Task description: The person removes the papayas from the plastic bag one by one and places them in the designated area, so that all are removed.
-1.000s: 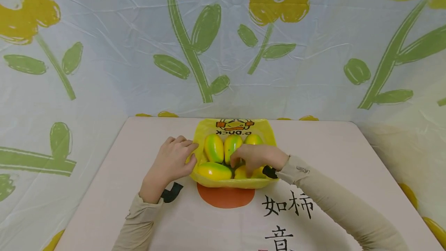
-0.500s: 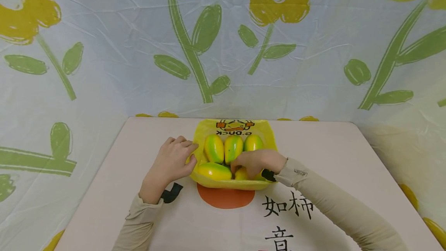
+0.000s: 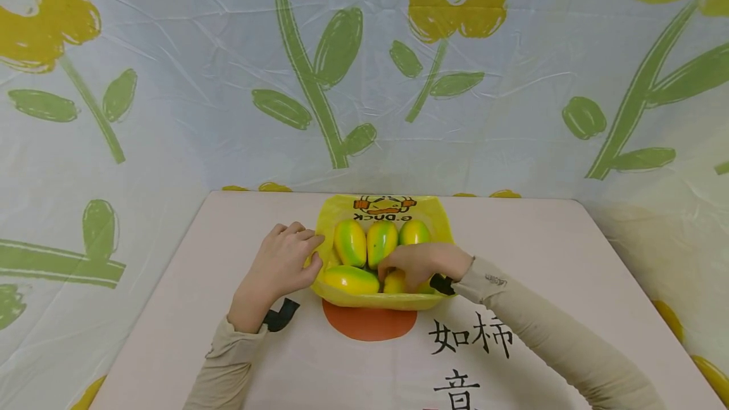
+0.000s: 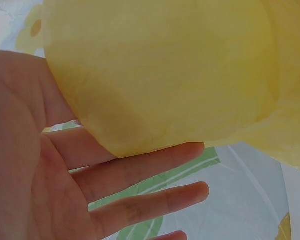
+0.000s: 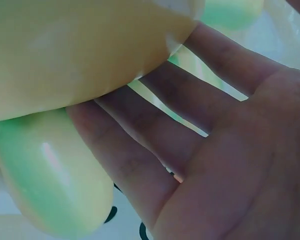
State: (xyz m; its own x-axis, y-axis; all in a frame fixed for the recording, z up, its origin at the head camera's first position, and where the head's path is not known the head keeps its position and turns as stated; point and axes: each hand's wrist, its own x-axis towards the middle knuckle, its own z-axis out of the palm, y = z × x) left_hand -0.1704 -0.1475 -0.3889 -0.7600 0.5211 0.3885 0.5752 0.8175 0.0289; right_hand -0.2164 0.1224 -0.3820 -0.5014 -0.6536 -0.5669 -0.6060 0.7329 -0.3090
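Observation:
A yellow container of thin, translucent plastic (image 3: 398, 301) with a printed duck holds several glossy yellow-green mangoes. Three mangoes stand in its back row, among them the middle mango (image 3: 382, 239). Another mango (image 3: 348, 279) lies sideways at front left. My right hand (image 3: 418, 261) reaches into the front right part, its fingers bent down round a mango (image 3: 394, 282). In the right wrist view that mango (image 5: 80, 50) hides the fingertips. At the container's left side my left hand (image 3: 281, 264) touches the yellow wall (image 4: 165, 75), with fairly straight, spread fingers.
The container stands on a pale table cover (image 3: 547, 245) printed with a red-orange shape (image 3: 370, 324) and black characters (image 3: 469, 333). A flowered cloth (image 3: 501, 93) hangs behind and at both sides of the table.
My right hand has moved slightly down, and more of the mangoes in the back row shows. The left hand and the container have stayed almost in place.

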